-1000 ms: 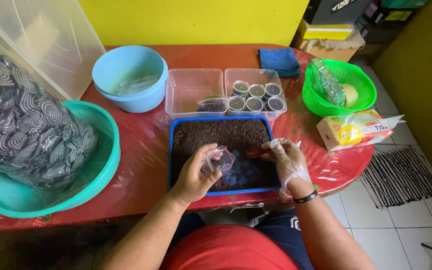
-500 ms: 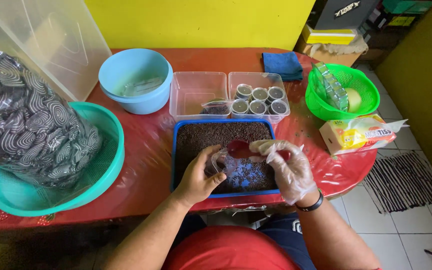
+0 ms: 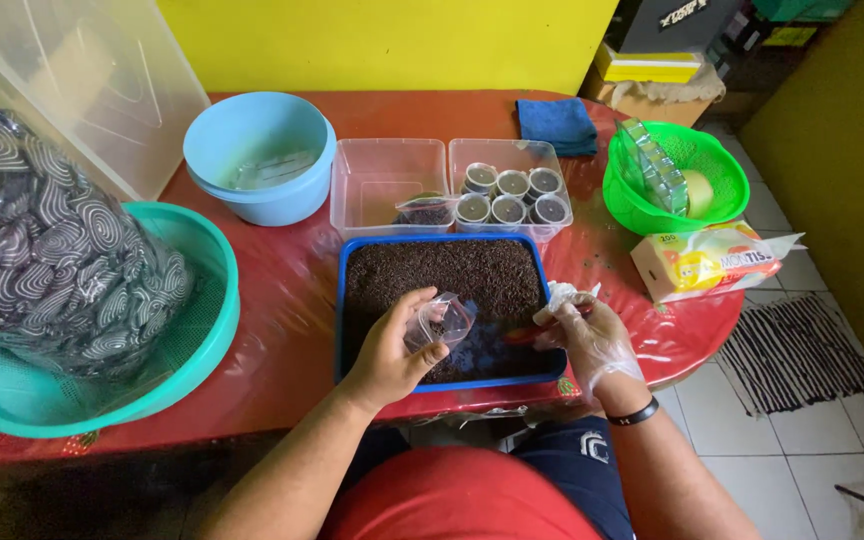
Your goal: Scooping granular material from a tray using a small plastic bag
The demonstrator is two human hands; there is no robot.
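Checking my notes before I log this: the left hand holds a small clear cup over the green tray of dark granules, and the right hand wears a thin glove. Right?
Not quite. The tray is blue, not green, as the head view shows. The left hand does hold the small clear cup over the dark granules, and the right hand is gloved.

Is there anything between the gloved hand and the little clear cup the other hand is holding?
Nothing visible. The left hand holds the clear cup over the blue tray of dark grains; the gloved right hand is apart from it, to its right, with only open tray between them.
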